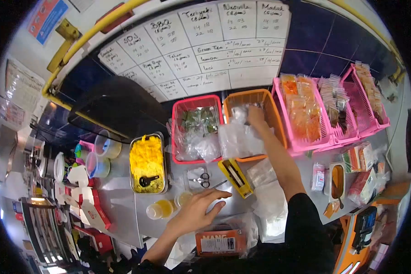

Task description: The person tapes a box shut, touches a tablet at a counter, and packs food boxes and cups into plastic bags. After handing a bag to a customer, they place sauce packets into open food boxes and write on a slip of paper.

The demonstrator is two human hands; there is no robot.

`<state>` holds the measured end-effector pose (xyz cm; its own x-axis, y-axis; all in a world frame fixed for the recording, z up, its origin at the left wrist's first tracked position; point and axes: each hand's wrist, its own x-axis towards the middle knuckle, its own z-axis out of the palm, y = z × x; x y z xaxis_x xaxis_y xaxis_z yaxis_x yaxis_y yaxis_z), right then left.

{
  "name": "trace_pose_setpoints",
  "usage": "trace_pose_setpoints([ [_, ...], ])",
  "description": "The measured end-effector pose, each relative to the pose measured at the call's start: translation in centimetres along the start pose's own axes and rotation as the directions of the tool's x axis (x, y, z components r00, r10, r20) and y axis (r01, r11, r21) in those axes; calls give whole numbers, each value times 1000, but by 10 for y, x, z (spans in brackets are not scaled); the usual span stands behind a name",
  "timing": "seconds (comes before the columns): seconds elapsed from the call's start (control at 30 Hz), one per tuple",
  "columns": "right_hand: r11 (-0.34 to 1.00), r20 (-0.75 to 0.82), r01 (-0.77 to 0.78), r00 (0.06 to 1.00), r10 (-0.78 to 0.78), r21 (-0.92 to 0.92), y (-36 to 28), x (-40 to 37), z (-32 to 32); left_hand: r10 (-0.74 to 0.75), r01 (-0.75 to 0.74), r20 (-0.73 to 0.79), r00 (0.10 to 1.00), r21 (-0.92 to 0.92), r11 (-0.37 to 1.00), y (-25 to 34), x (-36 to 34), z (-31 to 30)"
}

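My right hand [256, 115] reaches down into the orange basket [277, 119], among clear plastic bags [239, 137]; its fingertips are hidden there. My left hand [200, 211] hovers over the near part of the metal table, fingers stretched and thumb apart, with nothing in it. Just beyond it lie black-handled scissors [205, 180] and a yellow box with a dark slot [235, 178]. Two cups of yellow liquid [160, 209] stand left of this hand. To the left of the orange basket, a red basket [175, 132] holds bagged green leaves [200, 119].
A metal tray [165, 181] of yellow shredded food with a black scoop stands at left. Pink baskets [323, 123] with sauce packets line the right back. A sauce container [337, 180] with a spoon sits at right. Red-and-white boxes [87, 201] lie far left. Behind hangs a whiteboard [205, 45].
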<state>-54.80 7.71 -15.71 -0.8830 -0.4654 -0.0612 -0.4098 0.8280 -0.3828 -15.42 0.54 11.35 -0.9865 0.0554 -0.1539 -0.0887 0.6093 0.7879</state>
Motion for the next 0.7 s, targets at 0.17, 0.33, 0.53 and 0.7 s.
trace_pose_setpoints([
  [0.17,951,-125,140,986,-109,277,22,-22,-20,30,-34,-45,999,-75,997,-6,1,3],
  [0.33,531,-376,311,927,15,788,6,-59,-101,81,-116,-126,989,-302,946,0,43,2],
  [0.53,34,-442,442,897,-20,896,-44,-121,-219,229,-402,-628,744,-147,904,-7,165,14],
  [0.7,-282,-271,253,962,-24,925,-70,-204,-253,259,-509,-615,745,-273,817,14,211,37],
])
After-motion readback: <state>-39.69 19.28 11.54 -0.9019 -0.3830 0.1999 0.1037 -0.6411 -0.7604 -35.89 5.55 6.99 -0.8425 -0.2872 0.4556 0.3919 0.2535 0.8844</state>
